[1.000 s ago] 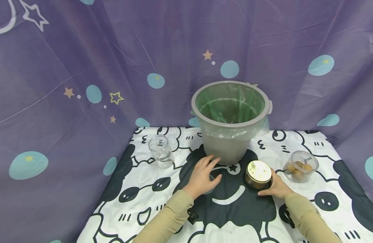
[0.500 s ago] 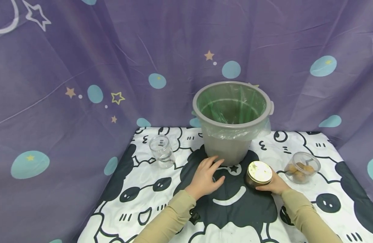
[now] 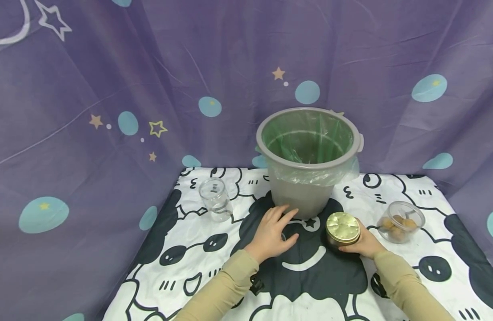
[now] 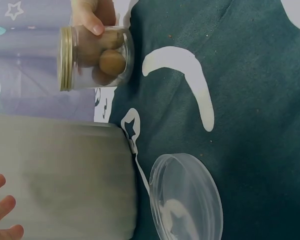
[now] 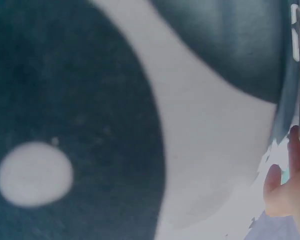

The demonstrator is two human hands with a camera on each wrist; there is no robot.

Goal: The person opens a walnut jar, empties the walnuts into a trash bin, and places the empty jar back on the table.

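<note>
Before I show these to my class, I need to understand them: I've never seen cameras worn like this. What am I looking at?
No machine here: just a person's bare left hand and right hand. The wide picture comes from a camera on the head, the other two from cameras on the wrists; the right one shows mostly patterned cloth. On that cloth are a green-lined grey bin, a clear container to its left and an open clear tub of brown pieces to its right. The right hand grips a gold-lidded jar with brown balls inside, clearest in the left wrist view. The left hand appears to hold nothing; near it lies a clear round piece, perhaps a lid.
</note>
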